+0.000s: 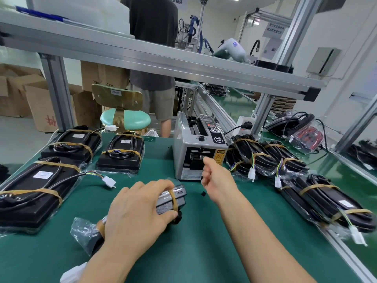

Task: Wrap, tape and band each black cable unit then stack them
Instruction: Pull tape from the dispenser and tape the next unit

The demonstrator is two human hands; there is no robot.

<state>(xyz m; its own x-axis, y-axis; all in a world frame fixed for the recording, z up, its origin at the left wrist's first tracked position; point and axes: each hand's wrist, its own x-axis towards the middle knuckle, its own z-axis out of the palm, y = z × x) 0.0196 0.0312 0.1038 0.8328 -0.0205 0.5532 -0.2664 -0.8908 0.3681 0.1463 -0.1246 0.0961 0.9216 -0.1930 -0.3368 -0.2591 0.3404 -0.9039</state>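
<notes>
Green bench (204, 252): left hand (134, 211) grips bagged cable unit (171, 198) mid-bench. Right hand (212, 176), fingers curled, at tape dispenser (199, 152) mouth; can't tell if tape's pinched. Taping step; next needs strip pulled, stuck on wrap.

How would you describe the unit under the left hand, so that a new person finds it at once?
Start at the grey tape dispenser in the middle of the green table. Just in front of it, the left hand holds a bagged cable unit. Unlike the banded units stacked at either side, it shows a grey face and lies alone.
</notes>
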